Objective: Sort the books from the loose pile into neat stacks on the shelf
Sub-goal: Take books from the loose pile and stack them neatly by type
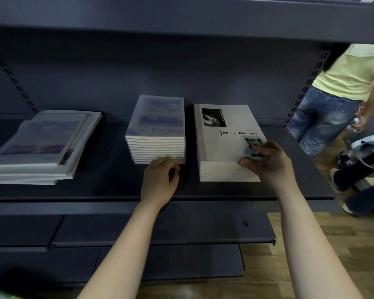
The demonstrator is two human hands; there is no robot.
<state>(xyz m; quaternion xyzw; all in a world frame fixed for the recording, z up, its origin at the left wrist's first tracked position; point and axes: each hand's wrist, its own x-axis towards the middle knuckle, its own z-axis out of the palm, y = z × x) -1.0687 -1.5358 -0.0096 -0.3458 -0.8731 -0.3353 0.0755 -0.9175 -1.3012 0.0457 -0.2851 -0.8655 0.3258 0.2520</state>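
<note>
On the dark metal shelf (108,186), the left hand (159,182) is curling loosely against the front bottom of the tidy "fine Day" paperback stack (158,134), gripping nothing. The right hand (266,160) is pinching the front right corner of the white "Time & Memory" stack (222,143). The messy pile of pale books (41,145) is sitting toward the left end.

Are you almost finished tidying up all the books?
Partly. The "fine Day" stack looks squared. The right hand is on the "Time & Memory" stack, seemingly straightening it, and the left hand rests against the first. The loose pile still needs sorting.
</note>
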